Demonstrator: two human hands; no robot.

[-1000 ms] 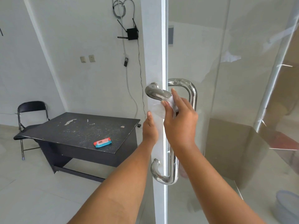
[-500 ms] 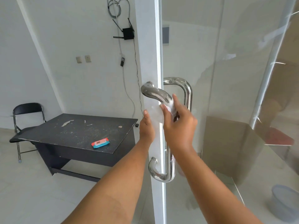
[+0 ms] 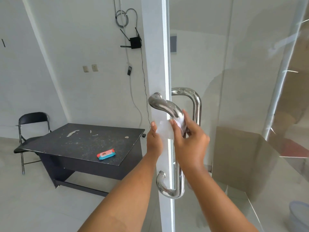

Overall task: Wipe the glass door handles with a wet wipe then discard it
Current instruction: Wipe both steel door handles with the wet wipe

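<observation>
One wipe point(image 3: 164, 129) wraps handle point(image 3: 165, 106) at door edge point(image 3: 167, 64), right hand point(image 3: 190, 144) gripping.

**Layout at the door edge**

Glass door point(image 3: 234, 81) at centre: near handle point(image 3: 165, 106) in front, far handle point(image 3: 195, 101) behind the glass. Left hand point(image 3: 154, 141) and right hand point(image 3: 190, 139) hold the wet wipe point(image 3: 164, 129) on the near handle. Bench point(image 3: 75, 143) at 9 o'clock, wipe pack point(image 3: 106, 154) on it, chair point(image 3: 31, 118) at its far-left end. Router point(image 3: 135, 42) on the wall at 11. Bin point(image 3: 299, 213) at 4, behind the glass.

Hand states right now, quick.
Left hand: pinching the loose end of the thin white wet wipe.
Right hand: gripping that wipe around the curved polished steel door handle.
</observation>
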